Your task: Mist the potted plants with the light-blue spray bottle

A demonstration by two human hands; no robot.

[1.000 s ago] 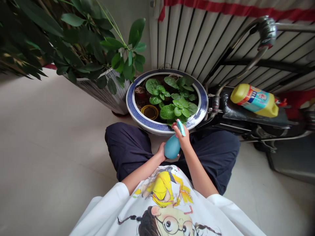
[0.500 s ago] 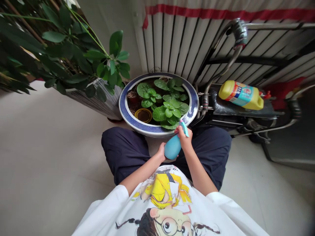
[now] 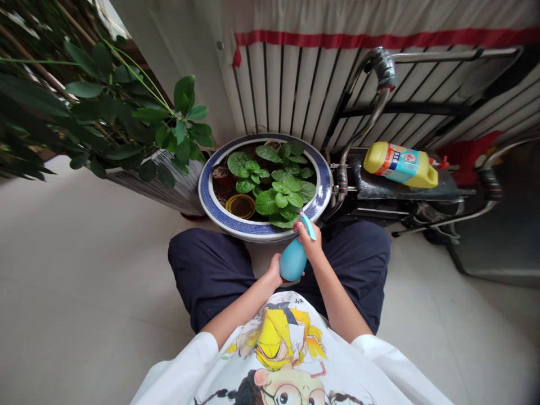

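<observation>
"Where is the bottle point(image 3: 292, 262)?"
"Just in front of the pot point(image 3: 214, 212) — my left hand point(image 3: 275, 270) grips its round body, my right hand point(image 3: 312, 243) its top."
"How to do well?"
"I should steady the body — and aim the top at the leaves point(image 3: 266, 202)."

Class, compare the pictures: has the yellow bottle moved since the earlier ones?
No. Judged against the black seat beneath it, the yellow bottle lies in the same place; only the camera's view has shifted.

The left forearm point(image 3: 240, 306) and right forearm point(image 3: 340, 295) converge forward. The left hand point(image 3: 275, 270) is cupped; the right hand point(image 3: 311, 243), farther forward, is curled in a grip.
</observation>
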